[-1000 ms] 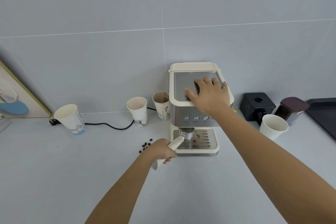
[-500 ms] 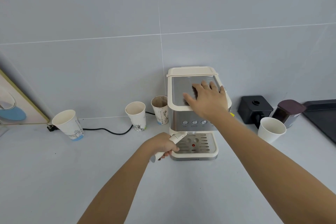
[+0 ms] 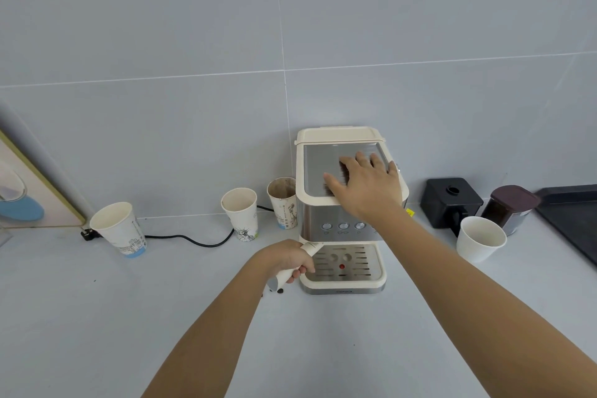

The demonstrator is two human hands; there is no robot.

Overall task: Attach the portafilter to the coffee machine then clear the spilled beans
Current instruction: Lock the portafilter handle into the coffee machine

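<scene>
A cream and steel coffee machine (image 3: 326,220) stands against the tiled wall. My right hand (image 3: 365,184) lies flat on its steel top, fingers spread. My left hand (image 3: 287,260) grips the cream handle of the portafilter (image 3: 308,248), which runs up and right under the machine's front; the basket end is hidden there. Below my left hand a few dark coffee beans (image 3: 279,291) lie on the counter, most of them covered by my hand and arm.
Three paper cups (image 3: 240,213) stand left of the machine, with a black power cable (image 3: 190,239) behind them. Right of it are a black box (image 3: 450,200), a white cup (image 3: 479,239), a dark jar (image 3: 510,207) and a black tray (image 3: 575,213). A framed picture (image 3: 29,191) leans at far left.
The portafilter's basket has gone up under the machine's front and out of sight. My left hand has shifted over the spilled beans. The view has tilted up slightly.
</scene>
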